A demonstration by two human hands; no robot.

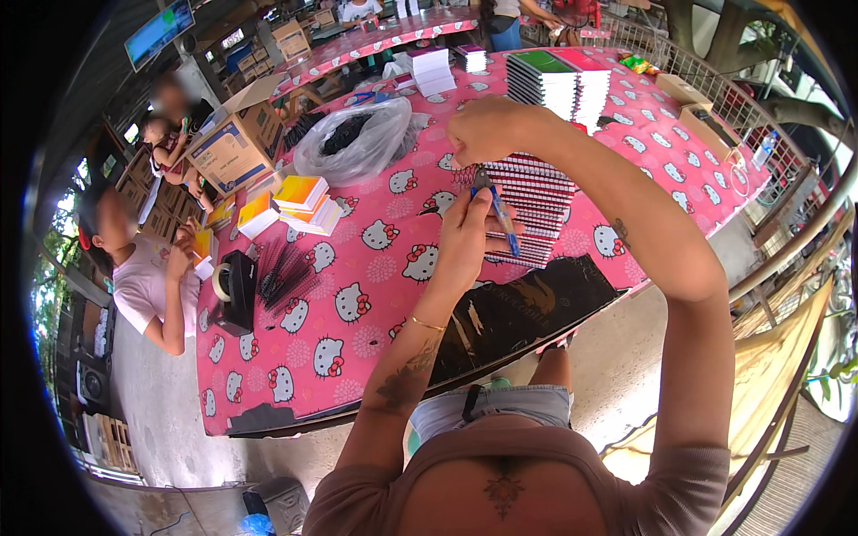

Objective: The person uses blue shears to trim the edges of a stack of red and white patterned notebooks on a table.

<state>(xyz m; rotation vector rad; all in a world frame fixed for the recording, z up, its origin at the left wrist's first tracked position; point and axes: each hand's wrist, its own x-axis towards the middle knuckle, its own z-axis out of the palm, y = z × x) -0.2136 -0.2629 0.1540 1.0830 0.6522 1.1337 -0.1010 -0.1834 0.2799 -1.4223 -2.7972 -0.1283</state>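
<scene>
My left hand (pixel 465 234) is closed around a pair of blue-handled pliers (pixel 506 225), its jaws pointing away from me at the top edge of a stack of spiral notebooks (pixel 543 201). The stack lies fanned out, with rows of wire binding showing on top. Just beyond the pliers' jaws, my right hand (pixel 490 127) is curled into a fist above the far left corner of the stack. Whatever its fingers hold is hidden from this side. A black board (pixel 536 308) lies along the near table edge, below the notebooks.
Finished-looking notebooks (pixel 543 80) stand piled at the back. To the left are a plastic bag of black coils (pixel 353 138), yellow-and-white pads (pixel 304 201), loose black coils (pixel 284 275), a tape dispenser (pixel 234 293) and a cardboard box (pixel 237 147). A person (pixel 147 277) handles pads at the left edge.
</scene>
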